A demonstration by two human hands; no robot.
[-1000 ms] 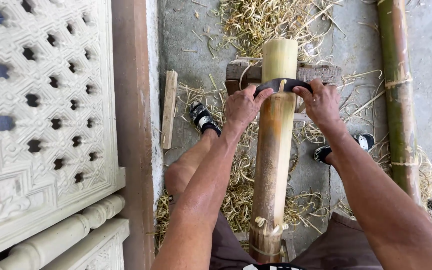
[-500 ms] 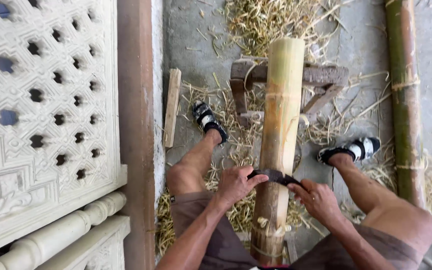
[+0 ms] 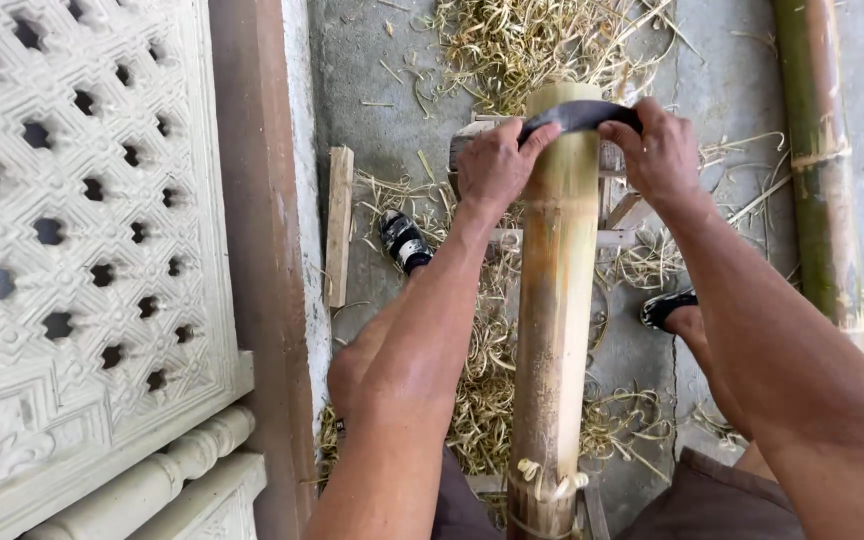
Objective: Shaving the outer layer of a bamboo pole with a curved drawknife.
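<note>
Head view: curved blade [image 3: 577, 115] between hands, across bamboo pole [image 3: 555, 300].

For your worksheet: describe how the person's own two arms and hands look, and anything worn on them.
Both arms are bare from the hands up to the picture's lower edge: no sleeves show. The left hand and right hand wear no gloves, and no rings, watch or bracelets can be seen. The forearms look lean and sinewy. Brown shorts show at the bottom edge, and dark strapped sandals are on the feet.

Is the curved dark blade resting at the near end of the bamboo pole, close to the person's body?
No, both hands hold the curved dark blade across the far end of the bamboo pole.
</note>
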